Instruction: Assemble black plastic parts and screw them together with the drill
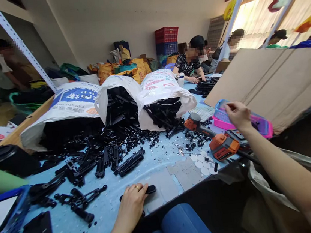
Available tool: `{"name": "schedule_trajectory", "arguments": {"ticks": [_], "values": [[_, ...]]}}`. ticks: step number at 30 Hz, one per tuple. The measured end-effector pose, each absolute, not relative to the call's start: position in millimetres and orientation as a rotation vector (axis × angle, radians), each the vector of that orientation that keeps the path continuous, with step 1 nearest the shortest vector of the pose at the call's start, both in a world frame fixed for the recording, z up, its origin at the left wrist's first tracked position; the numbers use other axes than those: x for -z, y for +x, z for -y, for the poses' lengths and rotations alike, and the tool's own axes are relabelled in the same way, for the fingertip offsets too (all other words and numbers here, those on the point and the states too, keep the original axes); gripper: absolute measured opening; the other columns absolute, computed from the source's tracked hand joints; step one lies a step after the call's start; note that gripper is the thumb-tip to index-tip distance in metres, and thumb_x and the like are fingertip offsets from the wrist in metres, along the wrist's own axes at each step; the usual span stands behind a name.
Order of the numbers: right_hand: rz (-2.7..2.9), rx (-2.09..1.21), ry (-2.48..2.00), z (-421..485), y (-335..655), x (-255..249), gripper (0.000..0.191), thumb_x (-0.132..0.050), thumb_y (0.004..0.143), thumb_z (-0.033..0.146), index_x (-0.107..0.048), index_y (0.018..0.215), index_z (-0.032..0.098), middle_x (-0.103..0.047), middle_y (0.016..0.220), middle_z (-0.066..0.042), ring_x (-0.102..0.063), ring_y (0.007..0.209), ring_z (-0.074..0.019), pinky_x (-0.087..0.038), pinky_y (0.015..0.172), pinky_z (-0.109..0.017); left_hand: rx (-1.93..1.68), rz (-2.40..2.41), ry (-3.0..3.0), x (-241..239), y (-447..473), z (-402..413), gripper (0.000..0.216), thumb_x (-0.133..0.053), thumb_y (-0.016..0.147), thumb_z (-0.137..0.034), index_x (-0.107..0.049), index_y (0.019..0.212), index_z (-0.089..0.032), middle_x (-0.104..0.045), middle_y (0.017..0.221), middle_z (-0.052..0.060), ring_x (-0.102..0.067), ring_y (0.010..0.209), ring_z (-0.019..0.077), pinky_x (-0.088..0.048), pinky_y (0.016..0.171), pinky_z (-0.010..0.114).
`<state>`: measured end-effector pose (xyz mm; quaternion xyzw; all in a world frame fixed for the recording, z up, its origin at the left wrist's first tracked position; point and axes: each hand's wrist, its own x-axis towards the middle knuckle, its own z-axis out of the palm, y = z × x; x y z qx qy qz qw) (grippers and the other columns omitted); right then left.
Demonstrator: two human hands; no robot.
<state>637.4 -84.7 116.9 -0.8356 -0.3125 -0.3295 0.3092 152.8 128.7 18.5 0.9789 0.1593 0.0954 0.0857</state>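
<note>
Near the table's front edge, my left hand (134, 201) is closed over a long black plastic part (151, 189), whose rounded end sticks out to the right of my fingers. The rest of that part lies hidden under the hand. My right hand (239, 115) is raised over a pink and blue plastic basket (266, 127), fingers curled together. Whatever they may hold cannot be made out. Just below and left of it lies an orange and black cordless power tool (223, 146). White round discs (203, 163) lie in front of the tool.
Three white sacks (158, 80) spill black plastic parts (131, 161) across the blue table (155, 162). A cardboard sheet (270, 83) leans at the right. A blue basket (20, 197) and a green object (1, 177) stand left. A co-worker (189, 65) works across the table.
</note>
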Motion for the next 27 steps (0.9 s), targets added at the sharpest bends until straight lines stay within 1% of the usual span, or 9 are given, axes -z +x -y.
{"name": "schedule_trajectory", "arguments": {"ticks": [2,4,6,10,14,17,19,23,27], "values": [[1.044,0.776,-2.184,30,606,-109,0.028,-0.045,0.084,0.035,-0.063,0.093,0.016,-0.065,0.089,-0.008,-0.058,0.077,-0.0145,-0.042,0.074,-0.025,-0.257,-0.542,2.929,-21,158,-123,0.029,-0.047,0.084,-0.011,-0.057,0.11,-0.019,-0.062,0.096,0.007,-0.057,0.086,0.0214,-0.046,0.076,0.037],[1.329,0.572,-2.287,-27,574,-99,0.03,-0.039,0.088,0.035,-0.06,0.101,0.018,-0.063,0.1,-0.007,-0.056,0.091,-0.0164,-0.04,0.082,-0.026,-0.215,-0.591,2.934,-23,161,-118,0.029,-0.047,0.084,-0.011,-0.057,0.11,-0.019,-0.061,0.095,0.007,-0.056,0.087,0.0218,-0.046,0.076,0.038],[1.449,0.401,-2.42,-80,549,-89,0.03,-0.039,0.089,0.033,-0.055,0.109,0.019,-0.061,0.108,-0.008,-0.053,0.1,-0.0181,-0.039,0.084,-0.028,-0.187,-0.62,2.939,-23,164,-113,0.03,-0.047,0.084,-0.01,-0.057,0.111,-0.019,-0.061,0.095,0.007,-0.056,0.087,0.0224,-0.045,0.076,0.039],[1.398,0.272,-2.564,-156,530,-70,0.028,-0.048,0.086,0.027,-0.053,0.109,0.012,-0.062,0.1,-0.013,-0.054,0.097,-0.0222,-0.041,0.08,-0.032,-0.191,-0.677,2.939,-19,166,-110,0.031,-0.047,0.084,-0.009,-0.056,0.113,-0.018,-0.061,0.096,0.008,-0.055,0.088,0.0226,-0.046,0.076,0.038],[1.322,0.211,-2.656,-188,525,-59,0.026,-0.046,0.088,0.027,-0.053,0.106,0.009,-0.06,0.097,-0.012,-0.055,0.093,-0.0217,-0.043,0.077,-0.036,-0.194,-0.721,2.89,-17,166,-111,0.036,-0.049,0.082,-0.007,-0.054,0.115,-0.019,-0.061,0.096,0.007,-0.055,0.089,0.0219,-0.046,0.076,0.036],[1.316,0.218,-2.671,-188,520,-61,0.024,-0.043,0.087,0.02,-0.051,0.105,0.005,-0.057,0.102,-0.021,-0.054,0.098,-0.0263,-0.042,0.073,-0.034,-0.196,-0.677,2.878,-15,164,-112,0.037,-0.048,0.082,-0.007,-0.052,0.117,-0.02,-0.06,0.096,0.006,-0.055,0.089,0.0218,-0.046,0.077,0.037],[1.351,0.221,-2.667,-174,511,-66,0.028,-0.04,0.088,0.019,-0.047,0.112,0.005,-0.054,0.108,-0.023,-0.055,0.096,-0.0264,-0.041,0.071,-0.032,-0.199,-0.67,2.878,-14,163,-113,0.036,-0.047,0.084,-0.008,-0.051,0.118,-0.02,-0.06,0.096,0.007,-0.055,0.088,0.0222,-0.046,0.077,0.037],[1.722,0.046,-2.508,-109,469,-69,0.032,-0.036,0.091,0.039,-0.044,0.115,0.019,-0.06,0.099,-0.008,-0.058,0.082,-0.0184,-0.039,0.067,-0.026,-0.202,-0.674,2.787,-12,162,-115,0.034,-0.046,0.087,-0.017,-0.048,0.12,-0.02,-0.057,0.099,0.007,-0.053,0.092,0.0219,-0.044,0.08,0.037],[2.486,-0.315,-1.814,-29,406,-57,0.037,-0.03,0.091,0.051,-0.052,0.099,0.022,-0.06,0.089,-0.004,-0.056,0.077,-0.0155,-0.036,0.064,-0.025,-0.123,-0.593,2.685,-16,164,-119,0.031,-0.042,0.089,-0.023,-0.047,0.12,-0.021,-0.055,0.104,0.007,-0.05,0.098,0.0211,-0.042,0.084,0.035]]}}
